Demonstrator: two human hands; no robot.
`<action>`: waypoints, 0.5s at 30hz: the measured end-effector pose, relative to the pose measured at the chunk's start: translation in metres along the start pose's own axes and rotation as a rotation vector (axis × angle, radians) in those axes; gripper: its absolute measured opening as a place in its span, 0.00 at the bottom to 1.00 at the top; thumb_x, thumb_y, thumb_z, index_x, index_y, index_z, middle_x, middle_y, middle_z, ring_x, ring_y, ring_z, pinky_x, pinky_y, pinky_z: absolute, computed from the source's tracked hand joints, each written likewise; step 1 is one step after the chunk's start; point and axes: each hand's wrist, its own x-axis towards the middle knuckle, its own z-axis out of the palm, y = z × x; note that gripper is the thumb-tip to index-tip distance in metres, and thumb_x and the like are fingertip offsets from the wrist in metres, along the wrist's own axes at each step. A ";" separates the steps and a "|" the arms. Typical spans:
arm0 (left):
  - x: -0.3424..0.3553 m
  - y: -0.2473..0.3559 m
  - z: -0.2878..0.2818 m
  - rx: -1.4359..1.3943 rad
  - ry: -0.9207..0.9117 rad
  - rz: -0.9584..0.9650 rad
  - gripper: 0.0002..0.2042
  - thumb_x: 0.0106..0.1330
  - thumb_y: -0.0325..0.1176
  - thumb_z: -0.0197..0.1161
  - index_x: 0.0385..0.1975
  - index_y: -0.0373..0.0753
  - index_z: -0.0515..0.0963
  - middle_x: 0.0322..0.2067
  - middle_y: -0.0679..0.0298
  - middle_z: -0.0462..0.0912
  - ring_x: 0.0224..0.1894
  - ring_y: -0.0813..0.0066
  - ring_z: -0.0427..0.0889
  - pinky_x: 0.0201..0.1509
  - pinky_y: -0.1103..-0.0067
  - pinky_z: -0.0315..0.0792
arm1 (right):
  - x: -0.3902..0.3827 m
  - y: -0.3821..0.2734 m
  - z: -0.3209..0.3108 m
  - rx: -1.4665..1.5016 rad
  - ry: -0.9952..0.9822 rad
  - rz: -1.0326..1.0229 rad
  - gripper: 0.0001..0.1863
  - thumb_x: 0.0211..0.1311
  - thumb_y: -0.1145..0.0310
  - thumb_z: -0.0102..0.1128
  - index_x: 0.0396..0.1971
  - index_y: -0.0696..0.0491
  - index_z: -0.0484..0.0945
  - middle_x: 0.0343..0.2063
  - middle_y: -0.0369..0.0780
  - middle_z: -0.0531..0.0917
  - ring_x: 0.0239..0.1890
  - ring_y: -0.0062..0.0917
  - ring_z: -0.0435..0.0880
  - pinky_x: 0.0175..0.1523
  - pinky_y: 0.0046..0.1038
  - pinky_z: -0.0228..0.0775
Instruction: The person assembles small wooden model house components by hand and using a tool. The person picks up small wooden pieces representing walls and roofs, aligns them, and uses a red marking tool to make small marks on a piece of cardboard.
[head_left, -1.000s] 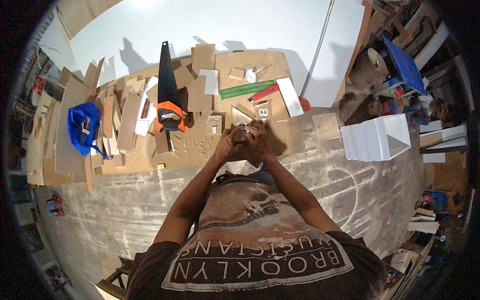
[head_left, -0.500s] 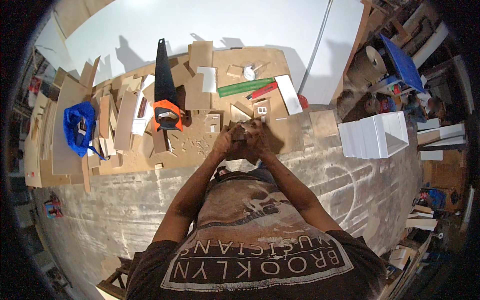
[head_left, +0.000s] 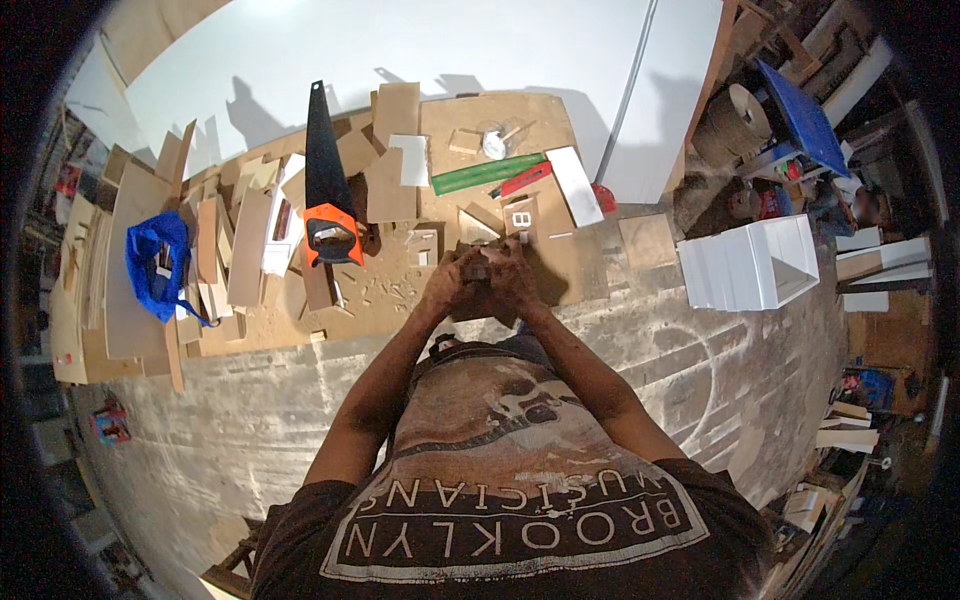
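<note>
Close together over the front edge of the brown work board [head_left: 385, 315], my left hand [head_left: 455, 283] and my right hand [head_left: 513, 280] have their fingers closed on one small brown piece [head_left: 480, 269]. It looks like wood or board, but my fingers cover most of it and its shape is unclear. Just beyond them lie a small house-shaped piece with a window frame [head_left: 519, 218] and a triangular wooden piece [head_left: 477, 226]. Left of my hands is another small piece with square cutouts [head_left: 423, 246]. Small wood chips [head_left: 385, 290] are scattered beside it.
An orange-handled handsaw [head_left: 325, 165] lies to the left, near offcuts and a blue bag [head_left: 160, 265]. Farther off are a green strip [head_left: 488, 174], a red utility knife [head_left: 523, 180] and a white strip [head_left: 574, 187]. A white box [head_left: 725, 268] stands right.
The whole view has shifted very slightly. Both hands stay together on the small piece, with only a slight change in how the fingers sit.
</note>
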 end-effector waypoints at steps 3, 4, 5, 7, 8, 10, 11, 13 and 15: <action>-0.003 -0.005 0.002 -0.036 -0.020 -0.039 0.29 0.58 0.38 0.66 0.61 0.39 0.71 0.51 0.52 0.82 0.51 0.46 0.77 0.61 0.62 0.70 | -0.001 -0.005 -0.001 -0.018 -0.029 0.028 0.20 0.69 0.60 0.47 0.54 0.49 0.80 0.51 0.56 0.71 0.54 0.51 0.74 0.60 0.44 0.68; -0.005 -0.011 0.005 -0.034 -0.018 -0.042 0.29 0.58 0.38 0.66 0.61 0.39 0.71 0.51 0.52 0.82 0.51 0.46 0.77 0.61 0.62 0.70 | -0.001 -0.008 -0.002 -0.002 -0.047 0.056 0.20 0.68 0.61 0.48 0.54 0.50 0.80 0.51 0.55 0.71 0.53 0.50 0.74 0.60 0.44 0.69; -0.007 -0.020 0.008 -0.008 -0.004 -0.041 0.34 0.56 0.37 0.68 0.66 0.45 0.66 0.49 0.47 0.79 0.49 0.45 0.76 0.59 0.62 0.73 | 0.001 -0.012 -0.002 0.001 -0.048 0.048 0.20 0.68 0.61 0.48 0.54 0.50 0.80 0.51 0.55 0.71 0.53 0.50 0.74 0.60 0.44 0.69; -0.008 -0.029 0.012 0.017 0.008 -0.038 0.40 0.55 0.37 0.69 0.71 0.51 0.60 0.46 0.41 0.76 0.48 0.44 0.76 0.56 0.61 0.75 | 0.004 -0.014 0.000 0.028 -0.089 0.098 0.20 0.67 0.62 0.48 0.54 0.51 0.80 0.52 0.56 0.71 0.54 0.50 0.73 0.61 0.45 0.67; -0.008 -0.031 0.014 0.002 0.022 -0.026 0.40 0.55 0.36 0.69 0.71 0.51 0.61 0.45 0.40 0.75 0.47 0.42 0.77 0.55 0.60 0.76 | 0.004 -0.011 0.001 0.027 -0.088 0.097 0.20 0.67 0.62 0.48 0.54 0.51 0.80 0.52 0.56 0.71 0.54 0.50 0.73 0.61 0.45 0.67; -0.007 -0.031 0.014 -0.012 0.036 -0.010 0.39 0.55 0.35 0.69 0.70 0.52 0.61 0.44 0.38 0.74 0.47 0.39 0.77 0.53 0.59 0.77 | 0.004 -0.003 0.004 -0.001 -0.094 0.036 0.21 0.65 0.64 0.50 0.55 0.53 0.78 0.52 0.56 0.71 0.55 0.50 0.72 0.62 0.45 0.65; -0.001 -0.022 0.012 -0.016 0.019 -0.017 0.34 0.57 0.36 0.67 0.67 0.45 0.65 0.47 0.44 0.78 0.49 0.43 0.78 0.57 0.60 0.74 | 0.001 0.009 0.006 -0.012 -0.084 0.045 0.21 0.65 0.64 0.50 0.55 0.53 0.78 0.52 0.56 0.71 0.55 0.50 0.72 0.62 0.45 0.65; 0.006 -0.006 0.008 -0.022 -0.001 -0.012 0.31 0.59 0.38 0.66 0.64 0.39 0.68 0.51 0.50 0.82 0.52 0.46 0.78 0.60 0.61 0.71 | -0.003 0.029 0.007 -0.027 0.117 0.010 0.22 0.63 0.67 0.51 0.56 0.55 0.76 0.51 0.56 0.73 0.55 0.50 0.72 0.63 0.45 0.65; -0.005 -0.008 0.006 -0.116 0.088 -0.069 0.29 0.61 0.38 0.65 0.63 0.37 0.68 0.51 0.47 0.81 0.51 0.46 0.80 0.57 0.61 0.73 | -0.002 0.011 -0.001 -0.004 0.048 0.029 0.22 0.62 0.68 0.52 0.57 0.56 0.75 0.51 0.55 0.73 0.55 0.50 0.72 0.62 0.45 0.65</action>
